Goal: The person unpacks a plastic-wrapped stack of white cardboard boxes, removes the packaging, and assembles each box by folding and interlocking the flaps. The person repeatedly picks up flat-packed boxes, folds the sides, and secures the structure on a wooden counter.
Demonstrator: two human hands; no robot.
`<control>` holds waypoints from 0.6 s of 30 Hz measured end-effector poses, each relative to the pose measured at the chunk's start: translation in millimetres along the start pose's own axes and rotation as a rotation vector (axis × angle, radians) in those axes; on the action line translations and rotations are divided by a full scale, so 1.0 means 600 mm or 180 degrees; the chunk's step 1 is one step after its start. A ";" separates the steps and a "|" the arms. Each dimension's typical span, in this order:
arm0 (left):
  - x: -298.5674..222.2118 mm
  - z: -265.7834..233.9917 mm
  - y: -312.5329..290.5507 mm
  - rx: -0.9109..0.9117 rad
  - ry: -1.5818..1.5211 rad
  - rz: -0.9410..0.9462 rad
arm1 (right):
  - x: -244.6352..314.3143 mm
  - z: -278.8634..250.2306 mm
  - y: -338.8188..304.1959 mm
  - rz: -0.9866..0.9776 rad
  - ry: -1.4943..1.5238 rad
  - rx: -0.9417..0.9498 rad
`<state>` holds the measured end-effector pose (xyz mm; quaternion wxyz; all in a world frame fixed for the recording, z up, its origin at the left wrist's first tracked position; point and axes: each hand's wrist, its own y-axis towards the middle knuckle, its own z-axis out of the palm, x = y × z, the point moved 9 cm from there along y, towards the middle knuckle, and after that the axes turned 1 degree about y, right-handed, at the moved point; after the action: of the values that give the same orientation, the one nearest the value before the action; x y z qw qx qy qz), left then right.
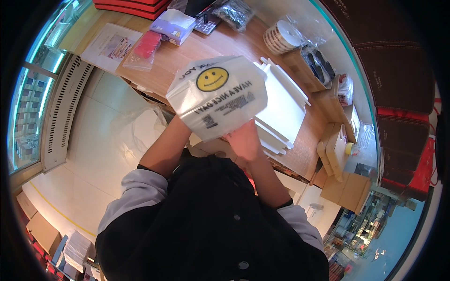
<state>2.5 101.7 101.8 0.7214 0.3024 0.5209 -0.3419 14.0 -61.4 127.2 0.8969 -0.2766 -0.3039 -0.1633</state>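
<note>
A translucent white plastic bag [220,96] with a yellow smiley face and dark print is spread out in front of me, over the near edge of the wooden table. My left forearm [169,143] runs up to the bag's lower left. The left hand itself is hidden in or behind the plastic, so its fingers do not show. Slightly blurred, my right hand [245,141] grips the bag's lower edge, its fingers partly covered. Beneath and to the right of the bag lie flat white card sheets [283,100] with tabbed edges.
On the wooden table [206,44] are a tissue pack [173,25], a red item in a clear bag [145,47] and a printed sheet [112,47]. A large label roll [282,36] and cardboard boxes [307,65] line the right side. Clear plastic [140,129] hangs at the left.
</note>
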 end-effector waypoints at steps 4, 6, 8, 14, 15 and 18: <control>-0.067 0.034 0.016 0.0696 0.1109 -0.0072 | 0.011 -0.003 0.029 -0.0223 0.0655 0.0330; -0.056 0.026 0.035 0.0728 0.0981 -0.0181 | 0.019 -0.004 0.042 -0.0327 0.0666 0.0062; -0.036 0.009 0.054 0.0646 0.0581 -0.0369 | 0.032 -0.007 0.053 -0.0478 0.0626 -0.0255; 0.105 -0.161 0.137 -0.0474 -0.0736 -0.0626 | 0.084 -0.020 0.140 -0.0658 0.0774 -0.0568; 0.069 -0.145 0.154 -0.0347 -0.0884 -0.0516 | 0.096 -0.021 0.152 -0.0820 0.0737 -0.0553; -0.016 -0.135 0.208 -0.0009 -0.0872 -0.0453 | 0.094 -0.020 0.186 -0.1201 0.0732 -0.0527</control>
<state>56.9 240.5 98.5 0.7601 0.2142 0.4381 -0.4295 113.9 13.1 110.8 0.8535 -0.2671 -0.2316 -0.3829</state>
